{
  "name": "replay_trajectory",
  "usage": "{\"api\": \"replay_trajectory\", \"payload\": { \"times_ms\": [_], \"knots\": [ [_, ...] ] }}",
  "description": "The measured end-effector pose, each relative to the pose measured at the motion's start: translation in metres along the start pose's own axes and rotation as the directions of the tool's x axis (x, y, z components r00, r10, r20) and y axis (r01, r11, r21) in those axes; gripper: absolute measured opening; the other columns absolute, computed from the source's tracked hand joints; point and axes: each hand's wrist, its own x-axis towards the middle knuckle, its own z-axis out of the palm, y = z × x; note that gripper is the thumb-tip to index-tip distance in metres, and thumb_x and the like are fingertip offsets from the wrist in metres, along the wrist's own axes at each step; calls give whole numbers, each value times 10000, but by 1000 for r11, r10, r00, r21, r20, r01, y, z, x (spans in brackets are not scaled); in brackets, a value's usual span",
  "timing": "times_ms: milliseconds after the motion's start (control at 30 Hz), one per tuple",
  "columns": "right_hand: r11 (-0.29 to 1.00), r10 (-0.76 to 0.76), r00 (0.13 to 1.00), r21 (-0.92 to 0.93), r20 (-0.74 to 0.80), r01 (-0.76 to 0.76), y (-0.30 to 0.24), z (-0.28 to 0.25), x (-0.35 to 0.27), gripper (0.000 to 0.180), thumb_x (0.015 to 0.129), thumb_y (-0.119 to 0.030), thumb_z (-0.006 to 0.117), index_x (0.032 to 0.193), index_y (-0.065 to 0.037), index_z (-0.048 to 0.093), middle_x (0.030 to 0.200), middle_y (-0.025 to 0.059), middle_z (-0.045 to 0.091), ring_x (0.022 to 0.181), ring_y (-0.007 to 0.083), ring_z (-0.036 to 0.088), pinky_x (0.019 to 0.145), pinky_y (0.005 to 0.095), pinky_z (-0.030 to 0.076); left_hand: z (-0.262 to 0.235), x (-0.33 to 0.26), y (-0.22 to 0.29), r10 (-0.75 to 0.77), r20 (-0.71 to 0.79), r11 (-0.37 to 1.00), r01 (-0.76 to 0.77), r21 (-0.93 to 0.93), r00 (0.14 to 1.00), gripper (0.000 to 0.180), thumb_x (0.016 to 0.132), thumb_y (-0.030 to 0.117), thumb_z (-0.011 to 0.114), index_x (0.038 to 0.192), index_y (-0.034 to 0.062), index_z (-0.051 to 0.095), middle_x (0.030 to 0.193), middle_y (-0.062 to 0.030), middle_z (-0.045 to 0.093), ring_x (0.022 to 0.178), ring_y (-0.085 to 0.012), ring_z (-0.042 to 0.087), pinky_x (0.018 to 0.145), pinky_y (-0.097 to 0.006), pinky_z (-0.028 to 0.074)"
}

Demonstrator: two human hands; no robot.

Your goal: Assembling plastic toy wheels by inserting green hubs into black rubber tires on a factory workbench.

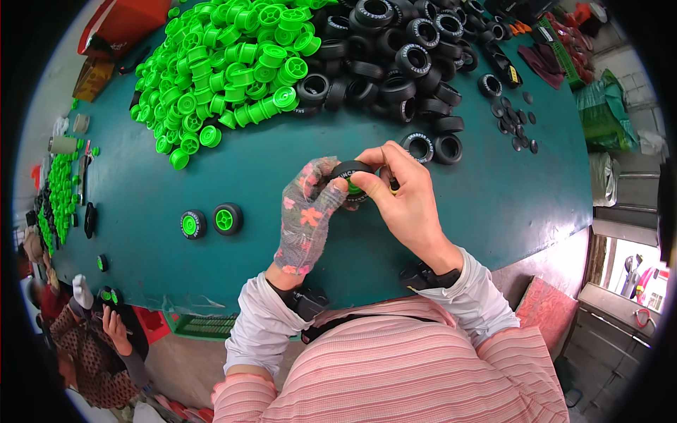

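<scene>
My left hand (307,211), in a grey floral glove with bare fingertips, is closed round a small black toy tire (352,168). Inside the tire's opening shows a green wheel rim (355,185), partly covered by fingers. From the other side, my right hand (409,199) grips the same tire, its thumb pressing near the rim. Something small, dark and yellow (393,186) shows beside the right palm; its kind is hidden. Left of my hands, two green-rimmed wheels (227,219) rest on the table. Two bare tires (447,149) lie just beyond my right hand.
Across the green table (515,197), a big heap of green rims (233,63) borders a heap of black tires (395,63). Several black discs (518,127) are scattered at the right. Another person (99,352) works at the lower left, close to more wheels (109,296).
</scene>
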Motion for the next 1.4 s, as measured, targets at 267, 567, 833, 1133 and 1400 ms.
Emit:
{"api": "replay_trajectory", "payload": {
  "times_ms": [267, 567, 833, 1133, 1400],
  "knots": [
    [891, 348, 933, 279, 91, -359, -11, -6, -3, 203, 895, -137, 744, 1021, 1, 664, 891, -8, 649, 659, 60, 443, 600, 240, 405, 6, -7, -6, 344, 28, 766, -298, 569, 939, 284, 1000, 134, 651, 1238, -1, 573, 1066, -65, 651, 905, -142, 654, 771, -289, 574],
    [954, 250, 967, 161, 40, -253, 11, -2, -6, 224, 869, -144, 775, 998, -6, 656, 882, -24, 653, 577, 31, 401, 532, 229, 355, 8, 5, 0, -34, -118, 997, 42, 61, 992, 348, 1009, 154, 635, 1286, -39, 554, 1102, -93, 653, 868, -147, 659, 753, -272, 575],
    [992, 120, 993, -30, -11, -120, 11, 0, -3, 194, 857, -106, 770, 982, -15, 652, 824, 23, 624, 570, 88, 426, 540, 281, 370, 7, 3, -3, 100, -63, 970, -83, 228, 993, 352, 972, 71, 667, 1292, -24, 557, 1130, -85, 641, 951, -137, 641, 793, -268, 575],
    [999, 15, 999, -34, -34, -16, 26, -6, 5, 213, 858, -129, 771, 975, -4, 645, 824, 56, 585, 592, 143, 476, 571, 297, 404, 15, 9, -1, -40, -28, 999, 40, 0, 999, 359, 960, 53, 662, 1289, -34, 547, 1153, -103, 620, 999, -169, 637, 810, -317, 609],
    [992, 44, 998, -118, 41, -39, 12, -8, 0, 232, 841, -118, 780, 1001, -9, 654, 865, 67, 603, 569, 168, 480, 562, 313, 405, 11, 9, 2, -9, -46, 995, 13, 97, 999, 305, 985, 91, 636, 1260, -26, 578, 1117, -74, 627, 1005, -137, 620, 854, -282, 569]
  ]
}}
